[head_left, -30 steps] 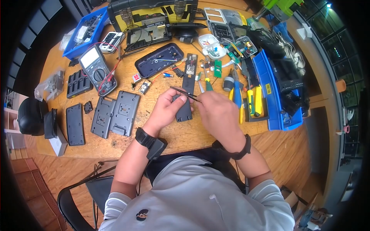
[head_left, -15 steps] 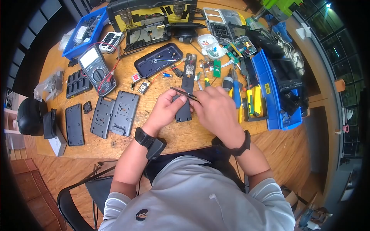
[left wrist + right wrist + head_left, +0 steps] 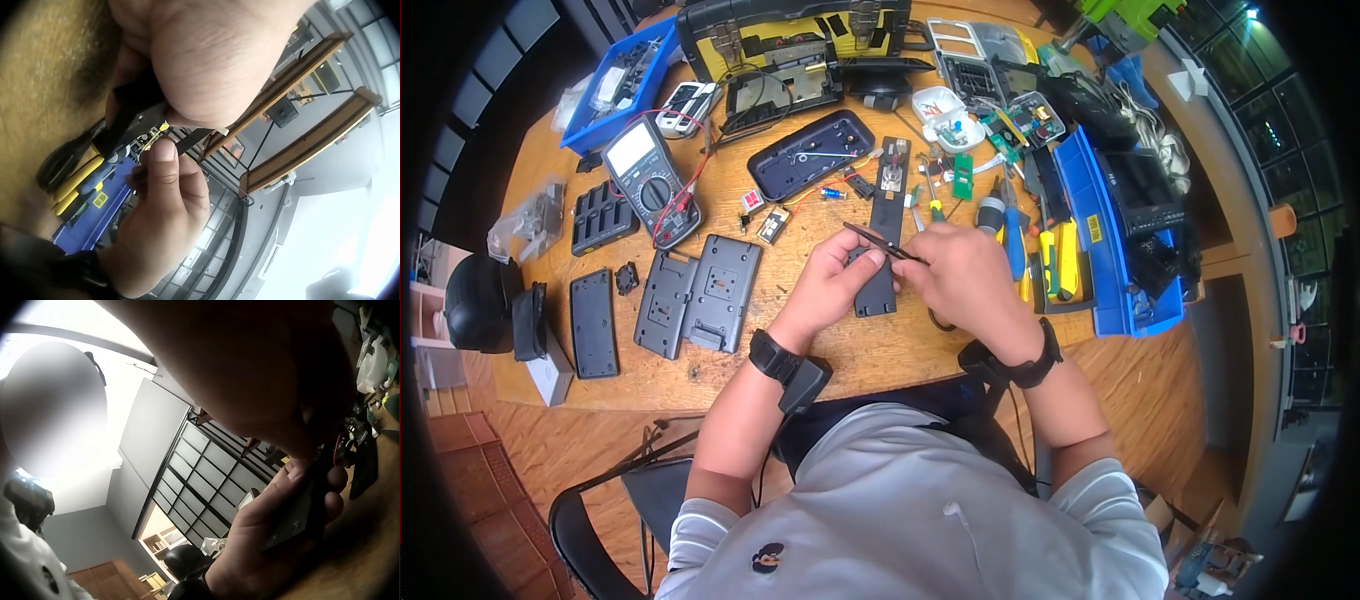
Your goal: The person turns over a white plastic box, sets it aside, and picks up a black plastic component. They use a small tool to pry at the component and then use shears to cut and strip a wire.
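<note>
Left hand (image 3: 825, 285) clamped, thumb and fingers on thin black strip (image 3: 888, 246), out from table's (image 3: 875, 355) near edge. Strip's long axis slants far-left to near-right, crossing above long black panel (image 3: 888, 212). Right hand (image 3: 965, 275) at strip's near-right end, fingers curled, looks pinched on it. Neither hand nearer.

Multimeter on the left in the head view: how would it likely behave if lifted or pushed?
The multimeter is probably stiff, judging by its boxy casing. Being broad and flat-sided, it would likelier slide than roll when pushed. Lifting it may drag the red lead that runs from its lower end.
</note>
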